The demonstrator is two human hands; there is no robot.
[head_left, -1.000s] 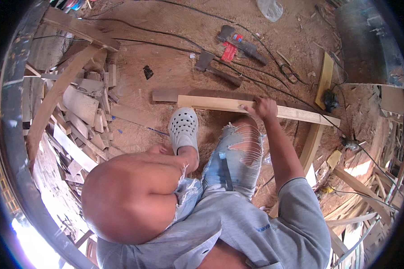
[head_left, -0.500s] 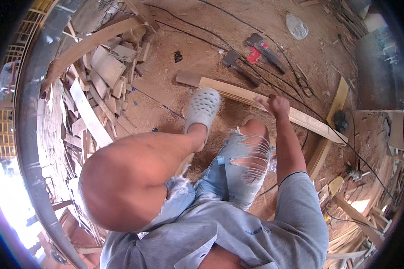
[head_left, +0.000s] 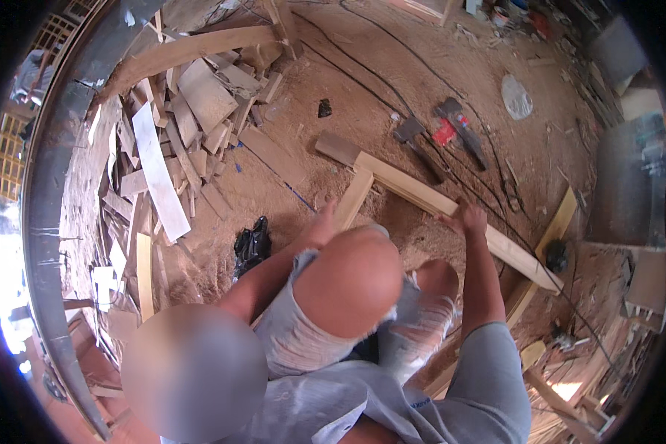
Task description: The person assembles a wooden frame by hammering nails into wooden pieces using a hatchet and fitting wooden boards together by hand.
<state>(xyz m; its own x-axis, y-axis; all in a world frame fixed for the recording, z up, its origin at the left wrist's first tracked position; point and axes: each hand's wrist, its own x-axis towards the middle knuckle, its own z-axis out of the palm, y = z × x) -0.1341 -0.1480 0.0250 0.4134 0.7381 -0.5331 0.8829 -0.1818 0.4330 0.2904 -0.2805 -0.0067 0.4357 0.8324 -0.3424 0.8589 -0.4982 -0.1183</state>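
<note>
A long pale plank (head_left: 451,207) lies slantwise on the sawdust floor. My right hand (head_left: 468,219) grips its near edge about midway along. A shorter plank (head_left: 354,198) butts against the long one at a right angle. My left hand (head_left: 323,222) reaches past my knee to the short plank's near end and touches it; its fingers are partly hidden. My bent knees in torn pale jeans (head_left: 348,281) fill the middle of the view and hide my feet.
A hatchet (head_left: 416,139) and a red-and-black tool (head_left: 455,129) lie beyond the plank, among dark cables. A heap of wood offcuts (head_left: 177,140) fills the left. A black bag (head_left: 251,244) lies by my left arm. More boards (head_left: 562,222) lie at the right.
The view has swung left and down. My left hand has come forward to the short plank. The foot in a white clog is now hidden by my knees. My right hand stays on the long plank.
</note>
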